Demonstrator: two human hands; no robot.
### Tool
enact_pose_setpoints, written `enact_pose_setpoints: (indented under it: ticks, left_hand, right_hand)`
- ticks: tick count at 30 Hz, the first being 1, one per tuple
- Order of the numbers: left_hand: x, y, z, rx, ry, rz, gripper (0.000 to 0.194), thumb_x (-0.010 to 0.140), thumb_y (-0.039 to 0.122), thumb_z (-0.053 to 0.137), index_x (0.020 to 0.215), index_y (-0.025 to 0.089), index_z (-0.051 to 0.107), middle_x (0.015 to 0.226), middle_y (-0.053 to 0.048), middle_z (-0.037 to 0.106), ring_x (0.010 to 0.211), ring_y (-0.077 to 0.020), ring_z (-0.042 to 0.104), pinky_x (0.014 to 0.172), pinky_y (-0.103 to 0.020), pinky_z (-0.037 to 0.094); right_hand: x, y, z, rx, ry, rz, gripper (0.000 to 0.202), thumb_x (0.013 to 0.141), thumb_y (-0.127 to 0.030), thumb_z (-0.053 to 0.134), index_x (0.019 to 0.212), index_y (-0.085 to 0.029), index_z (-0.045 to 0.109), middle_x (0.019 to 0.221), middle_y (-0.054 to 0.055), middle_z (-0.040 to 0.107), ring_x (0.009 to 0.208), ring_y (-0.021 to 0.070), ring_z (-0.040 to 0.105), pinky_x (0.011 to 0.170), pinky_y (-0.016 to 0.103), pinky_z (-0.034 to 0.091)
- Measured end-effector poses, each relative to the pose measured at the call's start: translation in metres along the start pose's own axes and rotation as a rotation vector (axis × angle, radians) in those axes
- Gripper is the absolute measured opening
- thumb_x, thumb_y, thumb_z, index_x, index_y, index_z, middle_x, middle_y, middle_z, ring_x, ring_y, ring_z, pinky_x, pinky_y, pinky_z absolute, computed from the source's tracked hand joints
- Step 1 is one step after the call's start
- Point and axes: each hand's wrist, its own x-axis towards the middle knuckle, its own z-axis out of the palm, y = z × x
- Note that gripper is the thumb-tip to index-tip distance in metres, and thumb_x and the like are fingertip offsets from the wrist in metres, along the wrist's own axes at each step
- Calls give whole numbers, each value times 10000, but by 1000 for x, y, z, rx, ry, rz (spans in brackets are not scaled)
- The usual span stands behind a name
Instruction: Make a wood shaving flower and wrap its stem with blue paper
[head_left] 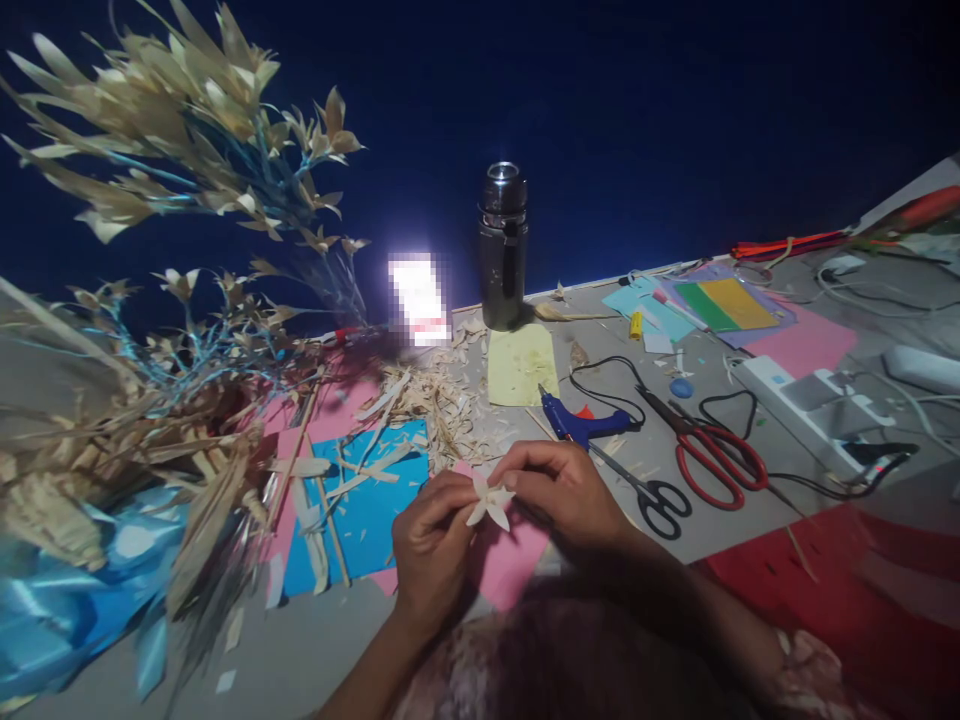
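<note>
Pinching pale flower, left hand, right hand fingers nearly closed; glue gun just beyond, flask farther.

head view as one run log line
left hand: holding flower | right hand: touching flower | glue gun: unheld, beyond right hand

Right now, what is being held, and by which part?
A cream, papery, star-shaped flower, apparently pinched at its petals by the left hand and right hand.

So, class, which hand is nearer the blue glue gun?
Right. The right hand is just below the blue glue gun; the left hand lies farther off, lower left.
</note>
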Motion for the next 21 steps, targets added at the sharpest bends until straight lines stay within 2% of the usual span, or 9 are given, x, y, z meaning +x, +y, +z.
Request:
enact_pose_setpoints:
  ticks: [4, 7, 12, 17, 21]
  left_hand:
    - [-2, -4, -1, -37, 11, -54, 140, 819, 219, 755, 680, 231, 760, 685, -19, 690, 675, -184, 623, 651, -303, 509]
    - [-3, -6, 0, -103, 12, -127, 153, 814, 224, 766, 661, 230, 754, 691, -19, 674, 666, -179, 612, 616, -292, 499]
    - [-2, -9, 2, -197, -7, -202, 167, 786, 144, 765, 650, 240, 767, 694, -5, 677, 657, -164, 608, 589, -272, 471]
    - [3, -7, 0, -164, -79, -155, 173, 769, 123, 780, 645, 243, 781, 674, -3, 703, 640, -158, 610, 603, -272, 465]
    - [7, -1, -2, -151, -155, -110, 125, 780, 163, 801, 682, 237, 790, 654, -8, 705, 633, -159, 617, 606, -269, 466]
  right_hand:
    - [1, 7, -5, 68, 27, -11, 228, 866, -407, 721, 869, -193, 800, 665, 10, 620, 515, 112, 448, 486, 243, 309]
    - [0, 10, -7, 39, 30, -45, 251, 869, -421, 725, 933, -185, 785, 723, 17, 644, 550, 114, 474, 506, 238, 335]
    - [1, 12, -6, -90, -7, -58, 210, 849, -383, 723, 827, -175, 731, 655, -3, 598, 563, 119, 472, 516, 239, 341]
    - [4, 12, -4, -124, -17, -18, 209, 815, -354, 730, 726, -180, 656, 564, -47, 470, 492, 94, 366, 453, 230, 245]
    - [3, 6, -5, -186, -12, -30, 110, 774, -236, 694, 684, -181, 662, 577, -41, 466, 515, 97, 355, 472, 241, 219]
